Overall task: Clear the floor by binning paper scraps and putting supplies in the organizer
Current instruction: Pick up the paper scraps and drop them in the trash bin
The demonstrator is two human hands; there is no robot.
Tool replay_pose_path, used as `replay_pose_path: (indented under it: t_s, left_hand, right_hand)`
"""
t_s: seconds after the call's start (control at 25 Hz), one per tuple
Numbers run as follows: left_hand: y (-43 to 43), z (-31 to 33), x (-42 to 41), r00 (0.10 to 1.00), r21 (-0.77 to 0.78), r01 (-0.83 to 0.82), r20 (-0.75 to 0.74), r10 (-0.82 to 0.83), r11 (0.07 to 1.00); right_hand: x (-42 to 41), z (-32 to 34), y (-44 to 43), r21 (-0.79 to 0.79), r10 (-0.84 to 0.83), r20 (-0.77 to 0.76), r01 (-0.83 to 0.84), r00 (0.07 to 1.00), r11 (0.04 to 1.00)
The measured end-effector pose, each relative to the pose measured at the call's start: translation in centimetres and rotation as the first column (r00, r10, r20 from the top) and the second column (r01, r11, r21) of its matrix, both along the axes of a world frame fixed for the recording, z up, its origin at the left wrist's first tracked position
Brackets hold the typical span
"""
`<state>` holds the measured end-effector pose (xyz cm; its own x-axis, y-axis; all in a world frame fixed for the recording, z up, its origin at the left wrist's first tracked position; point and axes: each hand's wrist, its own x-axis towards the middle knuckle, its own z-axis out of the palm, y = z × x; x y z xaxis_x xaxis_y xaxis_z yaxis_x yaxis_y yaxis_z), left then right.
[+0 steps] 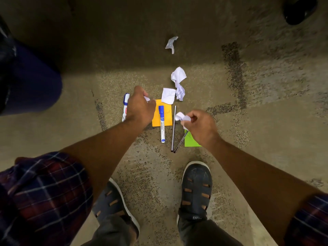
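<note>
My left hand (140, 105) is closed around a small white paper scrap (147, 99) above the floor. My right hand (200, 125) grips a crumpled white scrap (182, 117). Between them lie an orange sticky note (167, 118) with a blue marker (161, 124) across it. A second blue marker (125, 107) is partly hidden behind my left hand. Two thin dark pens (174, 130) lie beside a green sticky note (190, 142) under my right wrist. More white scraps sit farther out: a flat one (168, 96), two crumpled ones (178, 76) (180, 94), and a distant one (171, 43).
A dark blue bin-like object (30, 80) stands at the left edge. My two dark sandals (196, 189) (113, 201) are planted on the speckled floor just below the clutter. A black shoe (300, 9) sits at the top right corner.
</note>
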<state>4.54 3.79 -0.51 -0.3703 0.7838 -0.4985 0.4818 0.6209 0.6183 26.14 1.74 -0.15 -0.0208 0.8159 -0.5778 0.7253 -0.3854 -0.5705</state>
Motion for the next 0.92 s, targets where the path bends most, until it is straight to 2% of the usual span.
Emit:
replay_pose_path:
  t_s: [0.12, 0.24, 0.32, 0.4, 0.48, 0.52, 0.64, 0.72, 0.76, 0.84, 0.92]
  left_hand:
    - [2.5, -1.1, 0.4, 0.995, -0.004, 0.095, -0.016, -0.095, 0.995]
    - [4.1, -2.3, 1.2, 0.973, -0.023, 0.229, 0.019, -0.229, 0.973]
    - [4.6, -2.8, 1.6, 0.949, -0.027, 0.316, -0.007, -0.316, 0.948]
    - [4.6, -2.9, 1.7, 0.928, -0.017, 0.368, -0.057, -0.368, 0.93]
    - [4.1, -2.7, 1.4, 0.93, 0.016, 0.365, -0.054, -0.363, 0.931]
    - [3.8, -2.5, 1.2, 0.95, 0.035, 0.312, -0.023, -0.311, 0.949]
    - [2.6, -1.7, -0.2, 0.996, 0.023, 0.009, 0.091, -0.011, 1.0]
    - [1.6, -0.4, -1.6, 0.958, -0.056, -0.207, 0.189, 0.214, 0.977]
    - [1.1, 0.5, -2.1, 0.913, -0.101, -0.305, 0.251, 0.32, 0.947]
    - [-0.3, 2.8, -3.0, 0.81, -0.178, -0.443, 0.341, 0.477, 0.879]
    - [-1.9, 6.1, -4.3, 0.739, -0.22, -0.522, 0.365, 0.566, 0.824]
  right_hand:
    - [-0.8, -0.3, 4.4, 0.165, 0.056, 0.007, -0.056, 0.998, 0.985]
    - [-1.8, -0.3, 8.2, 0.315, 0.266, 0.134, -0.296, 0.955, 0.902]
    - [-2.5, -0.6, 10.1, 0.207, 0.431, 0.257, -0.485, 0.865, 0.85]
    - [-3.2, -1.1, 10.6, 0.099, 0.536, 0.315, -0.589, 0.783, 0.802]
    - [-4.0, -1.4, 10.1, 0.102, 0.577, 0.343, -0.64, 0.741, 0.761]
    - [-4.4, -1.5, 9.8, 0.118, 0.566, 0.357, -0.637, 0.743, 0.762]
    - [-5.2, -1.5, 9.5, 0.152, 0.483, 0.37, -0.564, 0.794, 0.812]
    - [-5.7, -0.6, 9.2, 0.186, 0.372, 0.308, -0.439, 0.876, 0.879]
    - [-5.8, 0.1, 8.8, 0.194, 0.27, 0.265, -0.326, 0.926, 0.925]
    - [-6.1, 2.0, 7.8, 0.106, -0.006, 0.129, -0.007, 0.992, 0.994]
    - [-7.3, 5.1, 6.7, -0.043, -0.245, -0.003, 0.244, 0.97, 0.969]
